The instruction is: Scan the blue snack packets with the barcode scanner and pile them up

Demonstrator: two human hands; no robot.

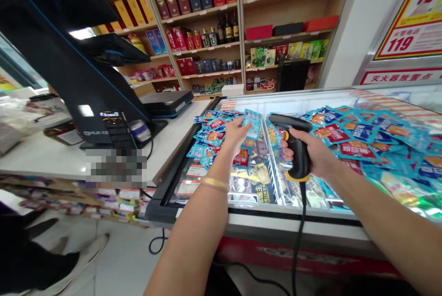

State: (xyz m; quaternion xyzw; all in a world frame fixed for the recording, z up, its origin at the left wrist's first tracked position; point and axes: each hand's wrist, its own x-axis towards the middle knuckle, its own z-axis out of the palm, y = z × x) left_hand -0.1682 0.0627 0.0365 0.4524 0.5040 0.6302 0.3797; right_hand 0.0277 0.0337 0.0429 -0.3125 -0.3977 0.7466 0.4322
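Note:
My left hand (236, 136) pinches a light-blue snack packet (252, 124), its printed back turned up, above the left pile. Wrapped in my right hand (316, 151) is a black barcode scanner (299, 154) with yellow trim, its head pointing left toward that packet. A black cable (299, 240) runs down from the scanner's handle. Under and beside my left hand lies a pile of blue and red snack packets (210, 136). A larger pile of similar packets (359, 132) spreads to the right of the scanner. Both piles rest on the glass lid of a chest freezer (183, 174).
At the left stands a white counter (165, 142) with a dark checkout terminal (83, 84) and a flat black scale (167, 102). Shelves (203, 10) of boxes and bottles line the back. A person's shoe (86, 259) shows at lower left. Cables hang near the freezer front.

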